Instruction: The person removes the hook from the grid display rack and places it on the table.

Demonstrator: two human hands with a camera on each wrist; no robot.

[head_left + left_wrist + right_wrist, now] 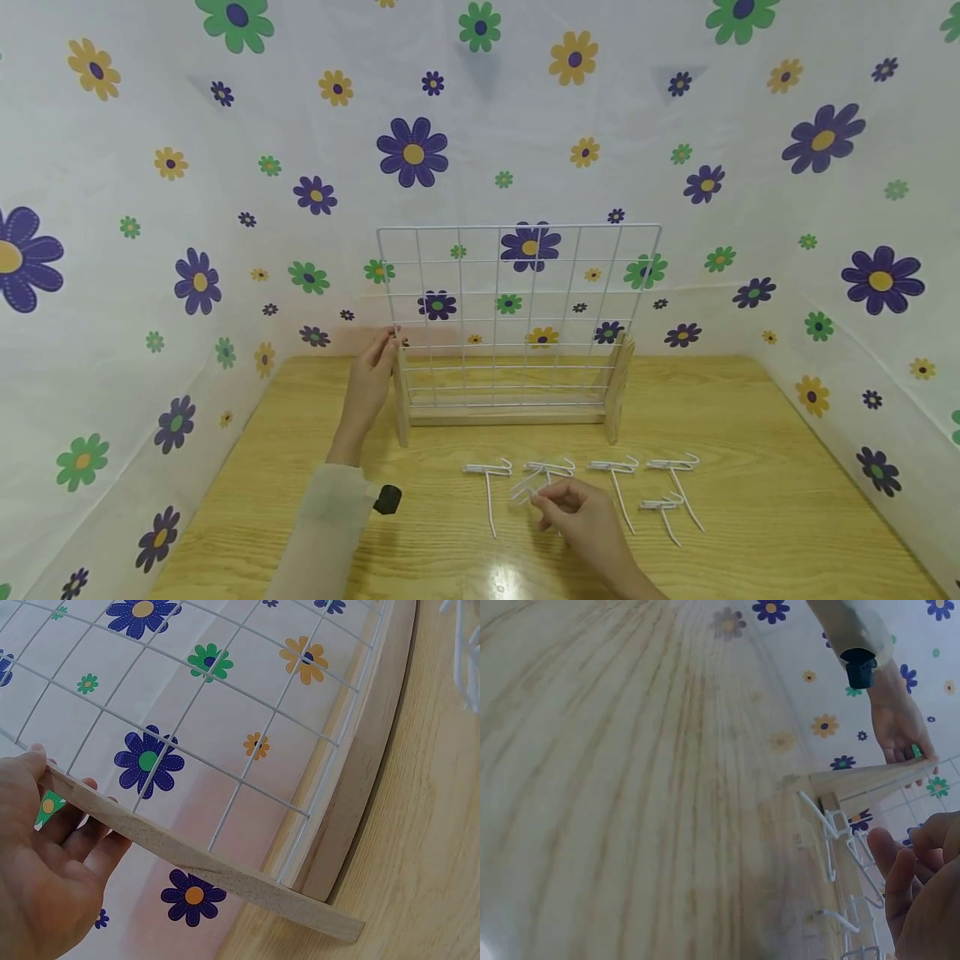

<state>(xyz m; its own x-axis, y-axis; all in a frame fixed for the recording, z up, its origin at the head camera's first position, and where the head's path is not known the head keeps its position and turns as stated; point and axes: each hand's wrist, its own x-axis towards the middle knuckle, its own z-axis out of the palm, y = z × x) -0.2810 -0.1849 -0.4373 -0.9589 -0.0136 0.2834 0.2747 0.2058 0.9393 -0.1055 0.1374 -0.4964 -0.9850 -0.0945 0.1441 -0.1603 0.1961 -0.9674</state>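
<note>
A white wire grid panel (517, 319) stands upright in a wooden base. At the left side my left hand (369, 379) grips the upper end of the left wooden upright (225, 866), thumb on one face and fingers on the other. Over the table's front part, my right hand (590, 521) pinches a white wire hook (527, 490) between thumb and fingers. Behind it a second wire hook (550, 466) lies on the table, partly covered by the hand. In the right wrist view, the fingers (904, 881) overlap the white hooks.
Several more white wire hooks lie in front of the stand, among them one at the left (489, 500) and a shorter one (662, 505) at the right. The wooden table (750, 433) is walled by flower-printed cloth (480, 92). A black device (387, 499) sits at the left cuff.
</note>
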